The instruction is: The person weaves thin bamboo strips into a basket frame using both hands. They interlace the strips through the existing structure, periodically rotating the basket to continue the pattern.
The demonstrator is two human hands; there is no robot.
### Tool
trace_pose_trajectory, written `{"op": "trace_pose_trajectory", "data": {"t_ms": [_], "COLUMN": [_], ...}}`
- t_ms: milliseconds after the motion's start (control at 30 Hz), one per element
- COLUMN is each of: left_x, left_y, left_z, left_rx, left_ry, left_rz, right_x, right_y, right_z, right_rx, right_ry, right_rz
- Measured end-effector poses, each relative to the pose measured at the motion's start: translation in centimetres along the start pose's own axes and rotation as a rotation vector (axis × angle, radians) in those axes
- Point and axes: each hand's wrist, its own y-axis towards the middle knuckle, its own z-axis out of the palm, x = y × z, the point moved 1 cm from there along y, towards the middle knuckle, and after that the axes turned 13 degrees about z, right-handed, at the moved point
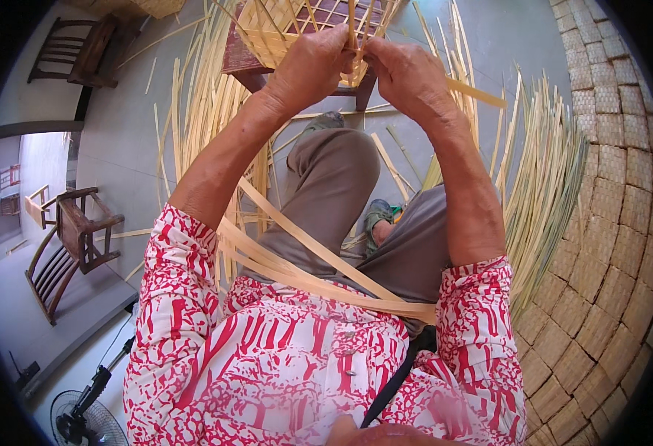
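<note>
A half-woven bamboo basket with upright splints rests on a red wooden stool at the top. My left hand grips its near edge, fingers closed around the strips by an upright splint. Just to the right, my right hand pinches bamboo at the same edge, thumb and finger close to my left fingertips. A flat pale strip sticks out rightward from behind my right hand. Several loose flat strips lie across my lap. What exactly my fingertips hold is partly hidden.
Long bamboo strips lie in heaps on the grey floor at both sides of my legs. Stacks of woven pieces line the right. Dark wooden chairs stand at the left, with a standing fan at the lower left.
</note>
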Motion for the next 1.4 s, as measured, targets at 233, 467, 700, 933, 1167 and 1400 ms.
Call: {"op": "trace_pose_trajectory", "data": {"t_ms": [233,467,700,933,1167,1400], "left_x": [-0.2,-0.7,-1.0,-2.5,-3.5,-3.9], "left_y": [-1.1,-1.3,-1.9,-3.8,-4.9,-4.0], "left_z": [1.0,-0.4,-1.6,-2.2,-3.6,-5.1], "left_rx": [-0.045,0.028,0.051,0.110,0.165,0.308], "left_ry": [-0.026,-0.296,-0.406,-0.369,-0.369,-0.211], "left_rz": [-0.027,-0.279,-0.259,-0.171,-0.051,0.031], "right_x": [1.2,-0.3,-0.6,-1.7,-0.7,0.5], "right_y": [-0.2,-0.6,-1.0,-1.3,-1.1,-1.0], "right_z": [-1.1,0.6,0.4,0.4,-0.3,-2.4], "right_rx": [0.056,0.051,0.023,-0.053,0.061,0.121], "right_ry": [-0.088,-0.016,-0.136,-0.099,0.039,-0.004], "right_rz": [0.020,0.035,0.071,-0.181,-0.323,-0.343]}}
